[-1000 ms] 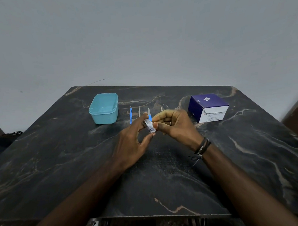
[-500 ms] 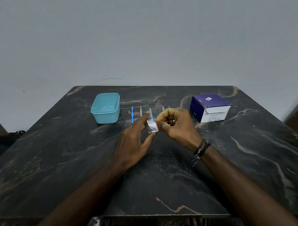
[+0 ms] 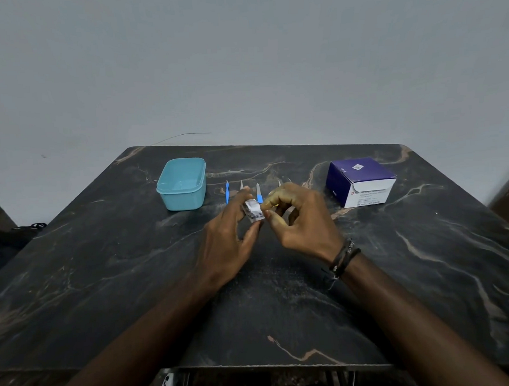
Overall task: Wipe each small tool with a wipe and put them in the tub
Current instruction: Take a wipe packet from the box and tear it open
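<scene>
Over the dark tabletop (image 3: 281,293), the left hand (image 3: 223,241) pinches a small wipe packet (image 3: 253,211) between thumb and fingers, while the right hand (image 3: 301,220), fingers curled, nips the packet's right edge. Behind the hands lies a row of small tools (image 3: 227,191), just right of the open blue tub (image 3: 182,183). A purple-and-white box (image 3: 360,182) sits well apart at the right.

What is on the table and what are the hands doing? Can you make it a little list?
table: dark marbled top
tub: teal, nothing seen inside, far left
small tools: row beside the tub, not in it
box: purple and white, far right
wipe packet: small, white, held between both hands
left hand: pinches the packet
right hand: pinches the packet's edge
wristbands: dark, on the right wrist
</scene>
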